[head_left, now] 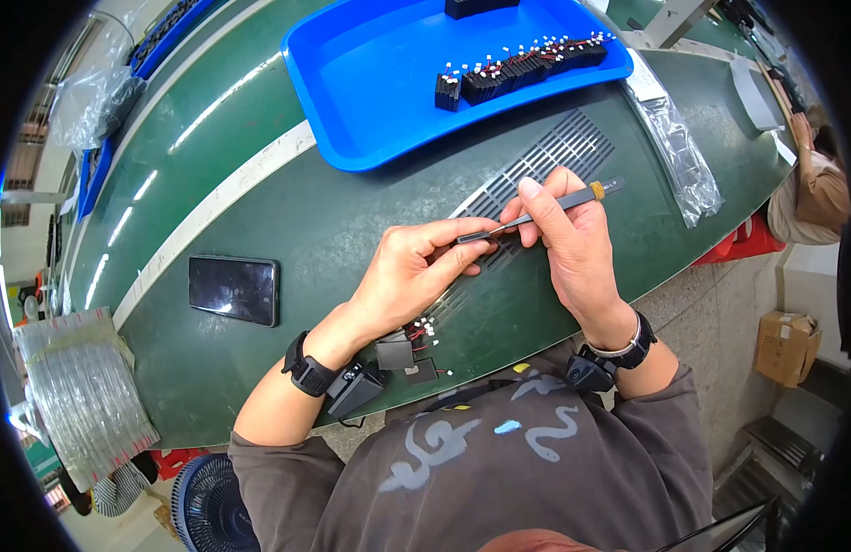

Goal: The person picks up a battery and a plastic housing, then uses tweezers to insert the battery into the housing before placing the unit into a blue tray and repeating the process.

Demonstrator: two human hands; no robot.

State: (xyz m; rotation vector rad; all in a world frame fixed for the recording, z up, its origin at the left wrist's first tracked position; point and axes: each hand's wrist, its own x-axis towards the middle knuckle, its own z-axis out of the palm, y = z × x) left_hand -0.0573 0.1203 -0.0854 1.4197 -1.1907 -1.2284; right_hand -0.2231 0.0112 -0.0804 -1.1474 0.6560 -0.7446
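Note:
My left hand (411, 271) pinches a small, flat black rectangular piece (473, 236) between thumb and fingertips, over the green table. My right hand (577, 244) grips a pair of dark tweezers (573, 199) with a yellowish band near the back end. The tweezer tips meet the right end of the black piece; whether they grasp anything there is too small to tell. Below both hands lies a sheet of grey slotted strips (547, 158). Close to my left wrist rest a few flat dark blocks (394, 351) with red wires and white connectors.
Beyond my hands, a blue tray (352, 158) holds rows of black wired blocks (508, 77). A phone (234, 291) lies at left. Clear plastic packaging (678, 166) lies at right, a stack of clear plastic sleeves (85, 396) at far left. Another person (812, 179) sits at the right edge.

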